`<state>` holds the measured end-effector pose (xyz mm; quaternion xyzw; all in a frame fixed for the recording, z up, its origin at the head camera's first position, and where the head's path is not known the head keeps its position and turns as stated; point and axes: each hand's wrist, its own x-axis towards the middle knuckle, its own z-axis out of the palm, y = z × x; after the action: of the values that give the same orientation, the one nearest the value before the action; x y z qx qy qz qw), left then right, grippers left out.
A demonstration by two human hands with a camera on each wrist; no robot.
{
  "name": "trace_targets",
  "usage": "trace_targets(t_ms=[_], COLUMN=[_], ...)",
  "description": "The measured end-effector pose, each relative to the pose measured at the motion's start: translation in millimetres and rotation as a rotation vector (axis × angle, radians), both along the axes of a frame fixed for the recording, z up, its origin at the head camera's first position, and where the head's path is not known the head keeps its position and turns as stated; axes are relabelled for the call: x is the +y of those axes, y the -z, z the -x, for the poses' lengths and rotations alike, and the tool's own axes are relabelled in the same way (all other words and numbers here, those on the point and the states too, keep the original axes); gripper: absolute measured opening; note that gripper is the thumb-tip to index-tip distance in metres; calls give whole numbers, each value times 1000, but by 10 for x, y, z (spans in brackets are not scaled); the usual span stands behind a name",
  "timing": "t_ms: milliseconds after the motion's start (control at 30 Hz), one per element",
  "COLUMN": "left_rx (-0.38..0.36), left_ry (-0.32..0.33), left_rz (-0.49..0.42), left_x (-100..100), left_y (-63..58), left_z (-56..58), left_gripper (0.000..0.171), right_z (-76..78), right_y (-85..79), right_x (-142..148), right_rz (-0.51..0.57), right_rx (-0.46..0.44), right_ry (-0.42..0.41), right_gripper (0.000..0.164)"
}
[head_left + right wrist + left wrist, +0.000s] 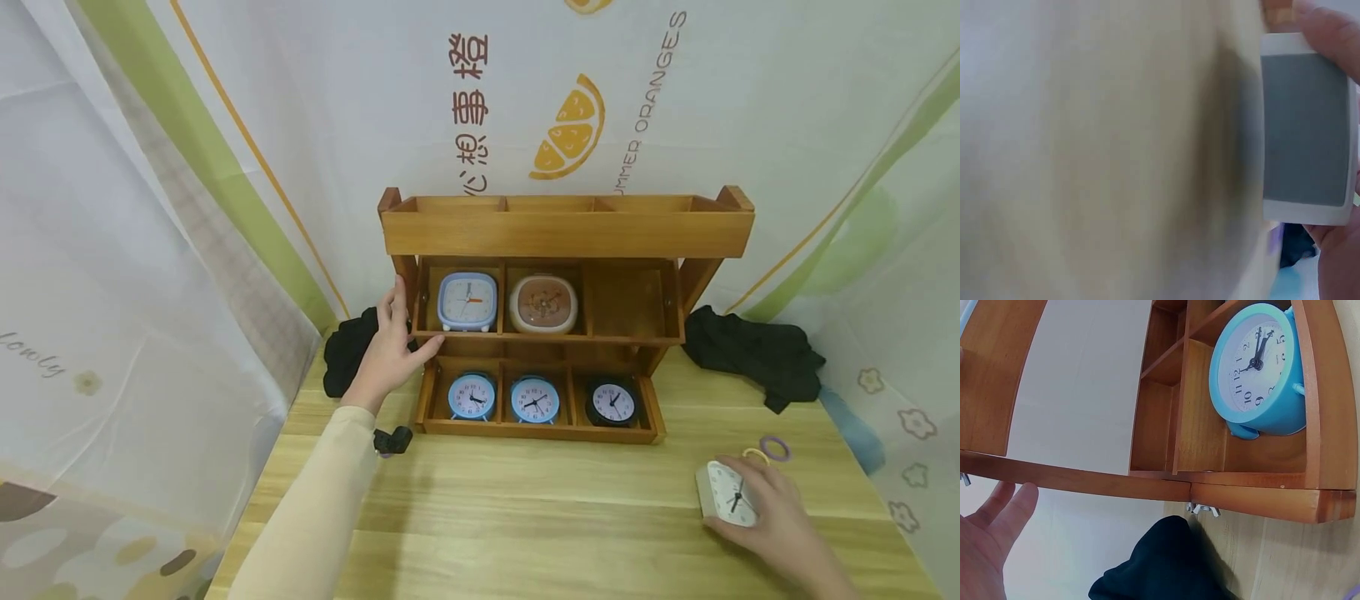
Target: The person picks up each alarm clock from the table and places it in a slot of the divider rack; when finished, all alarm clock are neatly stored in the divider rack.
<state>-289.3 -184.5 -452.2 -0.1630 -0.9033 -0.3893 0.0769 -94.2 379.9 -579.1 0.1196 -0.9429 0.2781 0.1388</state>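
Note:
At the right of the table, my right hand (776, 517) grips a white square alarm clock (726, 492), its dial facing up toward the head view. The right wrist view shows the grey panel on this clock (1307, 131) between thumb and fingers. My left hand (392, 346) rests with extended fingers against the left side of a wooden tiered shelf (566, 233), the thumb along its middle tier. A blue-rimmed square clock (467, 300) and a beige clock (543, 303) occupy that tier; its right compartment is bare. Below stand two blue round clocks (472, 397) and a black one (611, 402).
Black cloths (753, 346) lie on both sides of the shelf. A purple ring (776, 448) and a yellow ring (756, 455) are by the right hand. Near the shelf's lower left corner sits a small black object (393, 439). Printed curtains (322, 100) hang behind and beside the table.

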Motion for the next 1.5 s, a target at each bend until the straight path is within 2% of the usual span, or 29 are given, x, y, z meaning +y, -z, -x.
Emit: trace_targets(t_ms=[167, 300, 500, 633, 767, 967, 1200, 1500], left_rx=[-3, -12, -19, -17, -13, 1, 22, 38], left_ry=[0, -2, 1, -1, -1, -4, 6, 6], left_rz=[-7, -4, -5, 2, 5, 5, 9, 17], left_x=[-14, -12, -3, -3, 5, 5, 10, -6], left_y=[-26, -29, -14, -4, -3, -4, 9, 23], left_z=[-1, -9, -8, 5, 4, -7, -2, -1], left_gripper=[114, 114, 114, 114, 114, 115, 115, 114], right_z=[187, 325, 620, 832, 1013, 1282, 1588, 1826], right_y=[-319, -708, -1272, -1554, -1751, -1835, -1819, -1837], right_x=[-135, -278, -507, -708, -945, -1188, -1236, -1293], right_rz=[32, 48, 96, 63, 40, 47, 14, 7], right_rx=[93, 114, 186, 182, 192, 225, 251, 170], right_ry=[-33, -54, -99, -115, -129, -145, -131, -81], right_gripper=[100, 107, 109, 108, 108, 101, 96, 95])
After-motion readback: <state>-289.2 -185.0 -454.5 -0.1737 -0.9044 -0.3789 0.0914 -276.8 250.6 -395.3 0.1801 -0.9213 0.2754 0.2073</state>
